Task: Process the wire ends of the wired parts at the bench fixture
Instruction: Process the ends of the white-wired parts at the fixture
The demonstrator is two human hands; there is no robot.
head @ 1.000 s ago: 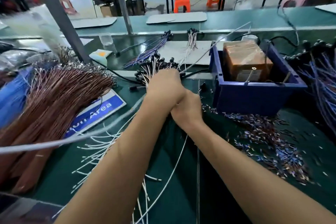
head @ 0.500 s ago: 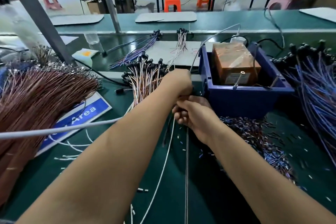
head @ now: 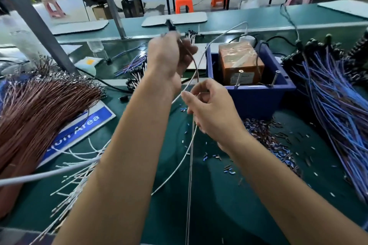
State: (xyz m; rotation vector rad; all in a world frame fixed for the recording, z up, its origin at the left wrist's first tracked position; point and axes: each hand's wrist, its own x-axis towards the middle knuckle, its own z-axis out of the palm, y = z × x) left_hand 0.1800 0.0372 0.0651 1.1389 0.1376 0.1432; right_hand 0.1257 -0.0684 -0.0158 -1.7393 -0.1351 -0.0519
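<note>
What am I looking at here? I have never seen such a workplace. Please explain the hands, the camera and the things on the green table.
No machine here: a person works with bare hands, filmed by a camera worn on the head, looking down. The left hand holds up a wired part with a black end. The right hand pinches its thin wire. On the green bench lie brown wires, blue wires, cut bits of insulation, and a blue bin holding a brown box, probably the fixture.
</note>
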